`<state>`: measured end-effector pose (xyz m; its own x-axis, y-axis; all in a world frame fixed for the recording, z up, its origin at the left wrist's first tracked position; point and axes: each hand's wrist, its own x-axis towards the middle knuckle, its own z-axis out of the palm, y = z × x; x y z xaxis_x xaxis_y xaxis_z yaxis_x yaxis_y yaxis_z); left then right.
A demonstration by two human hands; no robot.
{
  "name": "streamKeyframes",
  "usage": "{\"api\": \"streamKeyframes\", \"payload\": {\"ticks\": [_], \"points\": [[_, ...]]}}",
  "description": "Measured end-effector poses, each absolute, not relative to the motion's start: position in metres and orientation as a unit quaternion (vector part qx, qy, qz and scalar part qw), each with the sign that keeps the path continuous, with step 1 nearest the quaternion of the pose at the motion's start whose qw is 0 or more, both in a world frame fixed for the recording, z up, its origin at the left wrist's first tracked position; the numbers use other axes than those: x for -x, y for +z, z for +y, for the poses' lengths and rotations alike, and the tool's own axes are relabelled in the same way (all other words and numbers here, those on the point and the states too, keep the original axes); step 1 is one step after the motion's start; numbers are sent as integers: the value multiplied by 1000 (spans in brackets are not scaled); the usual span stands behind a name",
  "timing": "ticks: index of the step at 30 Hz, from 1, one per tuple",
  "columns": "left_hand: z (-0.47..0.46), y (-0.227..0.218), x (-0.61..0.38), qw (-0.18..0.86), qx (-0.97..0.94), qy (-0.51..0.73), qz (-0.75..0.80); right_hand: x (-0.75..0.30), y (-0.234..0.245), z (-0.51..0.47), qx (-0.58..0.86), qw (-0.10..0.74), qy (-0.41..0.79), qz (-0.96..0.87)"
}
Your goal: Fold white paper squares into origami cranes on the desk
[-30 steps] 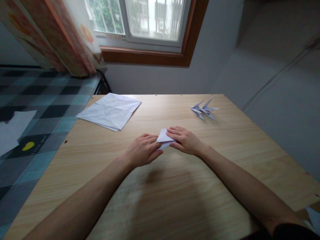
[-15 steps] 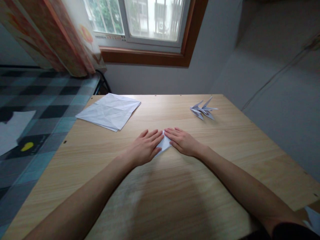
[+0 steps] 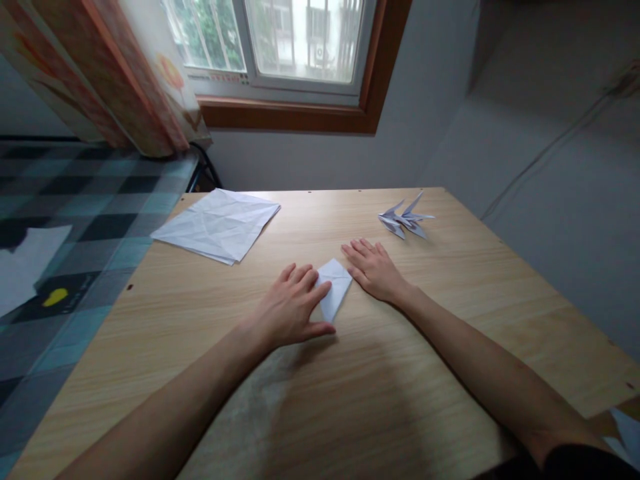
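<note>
**Folded paper pressed flat at mid-desk**

Folded paper [image 3: 335,291], a small white kite-like piece, lies flat near the middle of the wooden desk [image 3: 450,347]. The left hand [image 3: 293,308] rests on its left edge, fingers spread and flat, gripping nothing. The right hand [image 3: 374,270] lies open and palm-down just beside its right edge. This looks like a crease-flattening step; a further fold would need one hand pinning the piece while the other lifts a flap. Creased sheets [image 3: 217,223] sit at the far left corner, a finished paper crane [image 3: 405,218] toward the far right edge.
</note>
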<state>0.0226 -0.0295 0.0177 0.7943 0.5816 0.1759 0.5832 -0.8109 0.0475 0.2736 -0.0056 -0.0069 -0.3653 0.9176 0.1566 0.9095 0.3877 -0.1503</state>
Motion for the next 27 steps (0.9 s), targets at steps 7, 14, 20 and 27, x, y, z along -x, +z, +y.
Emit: {"api": "streamKeyframes", "payload": {"ticks": [7,14,20,27], "points": [[-25,17,-22,-2,948,-102,-303,-276,-8,-6,371,228,50,-899],[-11,8,-13,-42,940,-159,-300,-277,-9,-6,322,244,110,-908],[-7,9,-10,-106,925,-196,-309,-276,-5,-7,303,270,125,-905],[-5,9,-9,-151,910,-220,-318,-272,-4,-8,332,273,126,-894]]}}
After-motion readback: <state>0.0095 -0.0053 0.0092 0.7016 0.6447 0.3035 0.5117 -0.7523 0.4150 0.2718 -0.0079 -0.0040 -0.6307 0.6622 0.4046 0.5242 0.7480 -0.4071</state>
